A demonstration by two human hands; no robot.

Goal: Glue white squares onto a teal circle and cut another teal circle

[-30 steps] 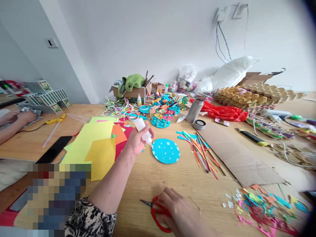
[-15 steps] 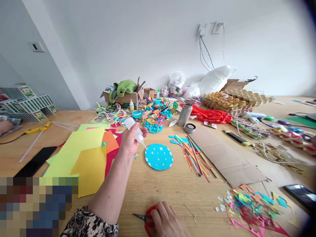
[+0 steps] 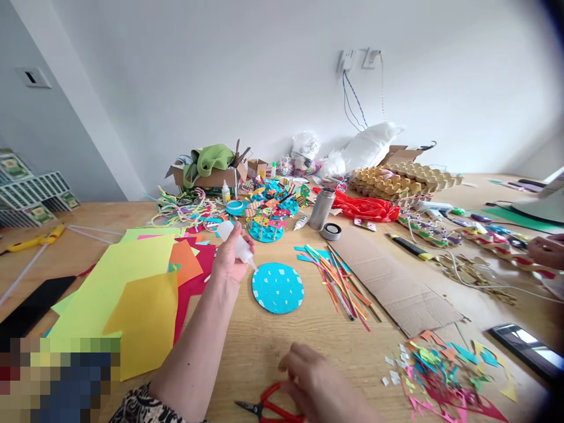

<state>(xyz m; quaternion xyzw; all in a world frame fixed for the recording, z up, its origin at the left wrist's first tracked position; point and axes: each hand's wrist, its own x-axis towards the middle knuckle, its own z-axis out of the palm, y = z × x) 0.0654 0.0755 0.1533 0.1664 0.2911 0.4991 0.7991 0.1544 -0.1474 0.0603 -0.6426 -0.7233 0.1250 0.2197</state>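
My left hand (image 3: 233, 255) is closed around a white squeeze glue bottle (image 3: 237, 244), tilted so its nozzle points down at the upper left edge of a blue round disc (image 3: 277, 289). Whether the tip touches the disc, I cannot tell. Small pale paper pieces dot the disc, which lies flat on the table. My right hand (image 3: 308, 376) is smeared by motion at the bottom, just above and beside red-handled scissors (image 3: 264, 405). Its fingers look bent, but what they hold, if anything, does not show.
Coloured paper sheets (image 3: 132, 282) cover the left side. Right of the disc lie paper strips (image 3: 346, 279), a cardboard piece (image 3: 396, 282) and paper scraps (image 3: 453, 376). Behind stand a metal flask (image 3: 322, 208) and a blue decorated craft piece (image 3: 267, 230). Another person's hand (image 3: 549, 252) is at far right.
My right hand has come up off the scissors, which stay on the table. My left hand still holds the glue bottle near the disc. The view has turned slightly right.
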